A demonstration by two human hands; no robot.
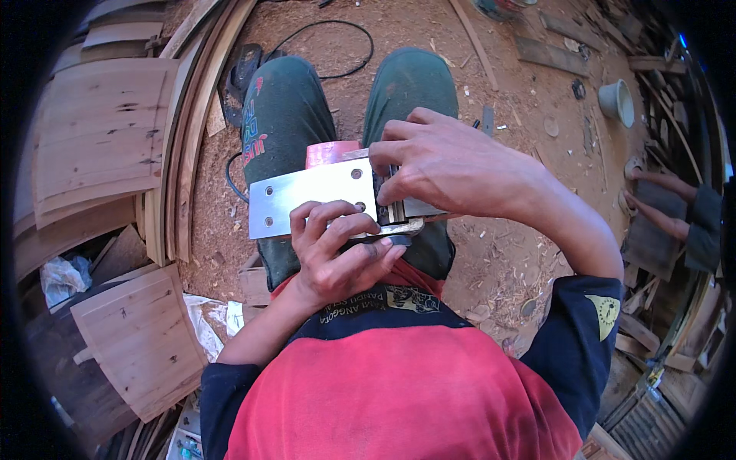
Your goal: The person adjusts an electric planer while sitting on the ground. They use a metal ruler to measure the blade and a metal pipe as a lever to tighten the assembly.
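An electric hand planer (297, 196) lies upside down across my thighs, its flat silver sole plate facing up and part of its red body showing behind. My left hand (333, 249) grips its near side, fingers over the plate's edge and thumb by a dark round part. From the right, my right hand (441, 165) reaches over the dark slot (392, 208) where the cutter drum sits. Its fingers are bent and closed there; whatever is between the fingertips is hidden.
Wooden panels (103, 138) and long boards (184, 146) stand at the left. A black cable (360, 31) curls on the shaving-strewn dirt floor beyond my knees. To the right are a pale bucket (616, 104) and another person's legs (663, 215).
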